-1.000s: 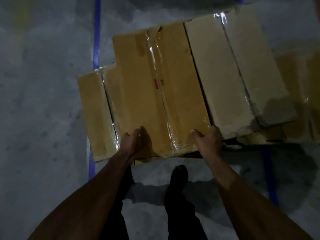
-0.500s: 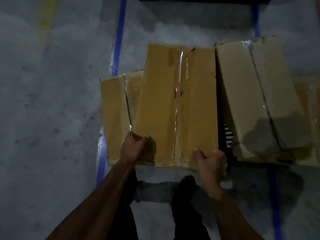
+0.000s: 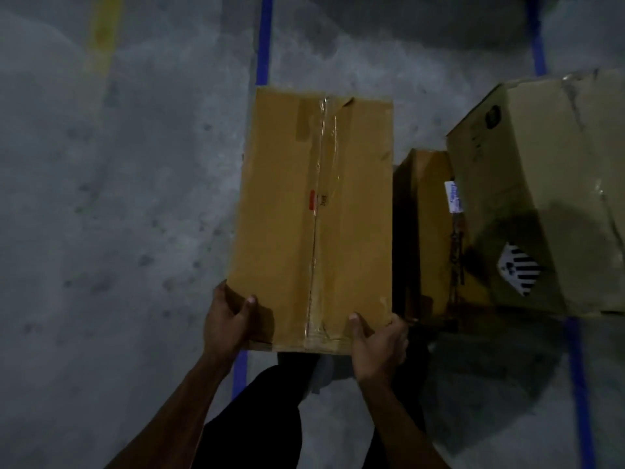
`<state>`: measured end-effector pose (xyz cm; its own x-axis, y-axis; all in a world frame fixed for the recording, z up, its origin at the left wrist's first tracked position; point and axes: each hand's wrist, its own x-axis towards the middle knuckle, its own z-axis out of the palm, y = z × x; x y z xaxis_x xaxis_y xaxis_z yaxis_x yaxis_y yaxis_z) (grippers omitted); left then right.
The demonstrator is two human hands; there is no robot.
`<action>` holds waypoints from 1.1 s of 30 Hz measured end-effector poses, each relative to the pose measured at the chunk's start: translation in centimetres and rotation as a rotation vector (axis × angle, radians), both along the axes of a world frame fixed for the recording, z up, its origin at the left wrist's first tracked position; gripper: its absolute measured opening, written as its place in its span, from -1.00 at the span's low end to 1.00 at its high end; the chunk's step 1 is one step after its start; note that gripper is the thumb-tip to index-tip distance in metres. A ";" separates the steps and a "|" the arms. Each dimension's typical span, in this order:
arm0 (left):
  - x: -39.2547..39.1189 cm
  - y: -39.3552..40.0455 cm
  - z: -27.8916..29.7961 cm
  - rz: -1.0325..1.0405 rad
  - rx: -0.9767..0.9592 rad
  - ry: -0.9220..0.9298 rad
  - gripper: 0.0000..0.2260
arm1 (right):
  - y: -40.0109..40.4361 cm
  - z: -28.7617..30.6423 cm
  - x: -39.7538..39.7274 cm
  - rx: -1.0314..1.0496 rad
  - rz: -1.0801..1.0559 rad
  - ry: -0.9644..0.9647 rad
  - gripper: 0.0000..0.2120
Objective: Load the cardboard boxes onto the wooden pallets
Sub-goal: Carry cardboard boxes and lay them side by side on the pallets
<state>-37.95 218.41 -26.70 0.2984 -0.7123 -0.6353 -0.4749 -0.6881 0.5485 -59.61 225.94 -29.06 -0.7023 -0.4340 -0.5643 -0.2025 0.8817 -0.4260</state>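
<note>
Head view: I'm seeing the cardboard box [image 3: 314,218] being held off the floor [image 3: 118,231], tape seam running away from the camera. Left hand [image 3: 227,321] is gripping the near-left corner, thumb on top, fingers wrapped under. Right hand [image 3: 377,343] is clamping the near-right corner the same way. My guess is both corners are being taken so the long box isn't twisting during the carry. Two more boxes are sitting to the right: a pale box [image 3: 541,184] over a lower box [image 3: 427,231]. No pallet is showing in frame, so I'm not seeing the drop point yet.
</note>
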 end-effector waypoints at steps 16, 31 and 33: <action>0.4 -10.4 -2.5 -0.071 0.070 0.093 -0.40 | -12.0 -0.2 -1.4 -0.024 0.060 -0.113 -0.16; 1.3 -16.5 -6.9 0.071 0.166 0.462 -0.17 | -16.5 -3.3 -3.8 -0.077 -0.036 -0.269 -0.17; 2.0 -16.8 -6.5 0.040 0.121 0.497 -0.22 | -16.7 -3.0 -3.1 -0.073 -0.018 -0.226 -0.13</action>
